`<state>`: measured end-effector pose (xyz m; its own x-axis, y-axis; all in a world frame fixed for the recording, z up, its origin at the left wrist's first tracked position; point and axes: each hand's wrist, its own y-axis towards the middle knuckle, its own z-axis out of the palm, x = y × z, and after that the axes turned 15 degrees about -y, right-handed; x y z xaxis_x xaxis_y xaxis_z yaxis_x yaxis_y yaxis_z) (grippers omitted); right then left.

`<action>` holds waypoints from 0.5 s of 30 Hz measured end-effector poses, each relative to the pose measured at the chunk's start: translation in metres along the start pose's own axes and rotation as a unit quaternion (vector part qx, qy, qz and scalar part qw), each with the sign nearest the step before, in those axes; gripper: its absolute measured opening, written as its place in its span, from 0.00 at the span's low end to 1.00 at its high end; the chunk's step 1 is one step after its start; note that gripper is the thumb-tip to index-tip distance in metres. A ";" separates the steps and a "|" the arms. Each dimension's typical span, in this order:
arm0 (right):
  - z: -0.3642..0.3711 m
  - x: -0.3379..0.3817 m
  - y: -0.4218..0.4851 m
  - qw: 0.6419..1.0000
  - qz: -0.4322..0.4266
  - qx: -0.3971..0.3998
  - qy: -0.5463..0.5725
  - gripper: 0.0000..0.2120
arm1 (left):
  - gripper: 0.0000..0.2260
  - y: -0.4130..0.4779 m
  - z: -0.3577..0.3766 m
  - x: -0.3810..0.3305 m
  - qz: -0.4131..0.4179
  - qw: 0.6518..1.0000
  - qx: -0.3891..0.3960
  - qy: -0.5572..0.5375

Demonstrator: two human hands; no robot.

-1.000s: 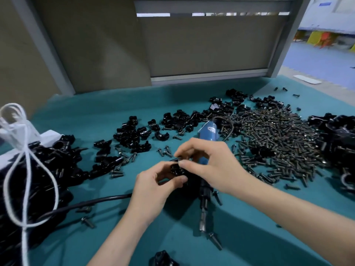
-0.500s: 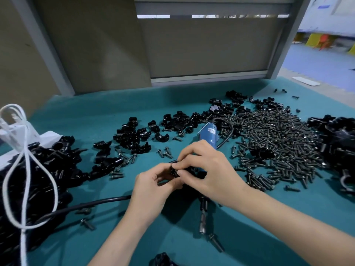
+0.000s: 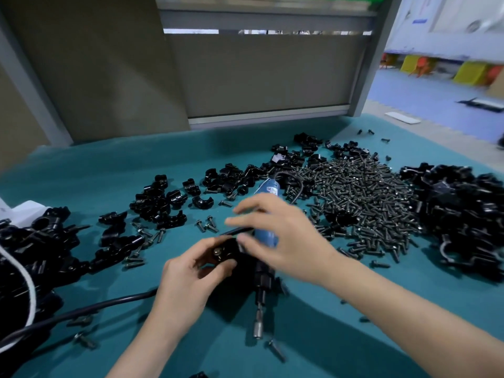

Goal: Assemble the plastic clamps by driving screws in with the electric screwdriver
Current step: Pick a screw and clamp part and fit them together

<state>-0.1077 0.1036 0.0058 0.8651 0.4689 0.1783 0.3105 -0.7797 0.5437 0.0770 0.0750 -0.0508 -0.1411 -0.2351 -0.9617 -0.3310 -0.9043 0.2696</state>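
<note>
Clamp [image 3: 224, 254] sits just above the middle of the teal tabletop [image 3: 131, 165], pinched between the thumb and curled fingers of our left hand [image 3: 188, 274], with a screw [image 3: 217, 251] seated in its top face. Our right hand [image 3: 278, 236] hangs over the blue screwdriver [image 3: 268, 189], fingers spread and nearly straight, gripping nothing; it is blurred, so we cannot tell whether it touches the tool. The screwdriver lies flat on the tabletop, its bit [image 3: 258, 327] pointing toward us and a loose screw [image 3: 276, 350] just beyond the tip. A screw pile [image 3: 360, 203] spreads to the right of it, with black clamp heaps at far left [image 3: 35, 249] and far right [image 3: 463, 214]. A black cable [image 3: 81, 309] runs off to the left.
</note>
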 end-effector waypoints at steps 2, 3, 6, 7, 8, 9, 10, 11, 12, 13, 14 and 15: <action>-0.015 -0.045 0.007 0.991 0.105 -0.077 -0.027 0.11 | 0.16 0.001 0.001 0.001 -0.010 1.000 -0.014 -0.009; -0.024 -0.073 0.010 0.977 0.189 -0.082 -0.057 0.11 | 0.17 0.001 0.001 0.002 -0.016 1.000 -0.015 -0.009; -0.037 -0.151 -0.002 0.897 0.414 0.065 -0.140 0.09 | 0.17 0.000 0.003 -0.001 -0.019 1.000 -0.010 0.002; -0.036 -0.168 -0.010 0.880 0.436 0.108 -0.155 0.07 | 0.17 0.000 0.003 -0.002 -0.017 1.000 -0.009 0.004; -0.034 -0.177 -0.017 0.871 0.442 0.134 -0.168 0.05 | 0.17 0.000 0.003 -0.002 -0.016 1.000 -0.008 0.005; -0.032 -0.182 -0.020 0.869 0.441 0.140 -0.175 0.02 | 0.17 0.000 0.003 -0.002 -0.016 1.000 -0.007 0.004; -0.029 -0.183 -0.022 0.869 0.442 0.135 -0.175 0.04 | 0.17 0.000 0.003 -0.003 -0.017 1.000 -0.006 0.000; -0.027 -0.183 -0.022 0.871 0.445 0.126 -0.168 0.05 | 0.18 0.001 0.003 -0.002 -0.019 1.000 -0.006 -0.002; -0.026 -0.182 -0.020 0.872 0.446 0.120 -0.162 0.06 | 0.18 0.001 0.003 -0.002 -0.020 1.000 -0.006 -0.002; -0.024 -0.181 -0.018 0.873 0.445 0.118 -0.158 0.06 | 0.18 0.000 0.003 -0.002 -0.021 1.000 -0.004 0.002; -0.024 -0.181 -0.015 0.873 0.445 0.125 -0.155 0.05 | 0.18 0.000 0.003 -0.003 -0.021 1.000 -0.002 0.004; -0.023 -0.182 -0.014 0.874 0.443 0.135 -0.149 0.05 | 0.19 0.000 0.003 -0.003 -0.020 1.000 -0.001 0.005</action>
<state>-0.2787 0.0382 -0.0154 0.8645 -0.4661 0.1882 -0.4864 -0.8702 0.0788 0.0749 0.0765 -0.0477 -0.1186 -0.2020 -0.9722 -0.3334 -0.9142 0.2306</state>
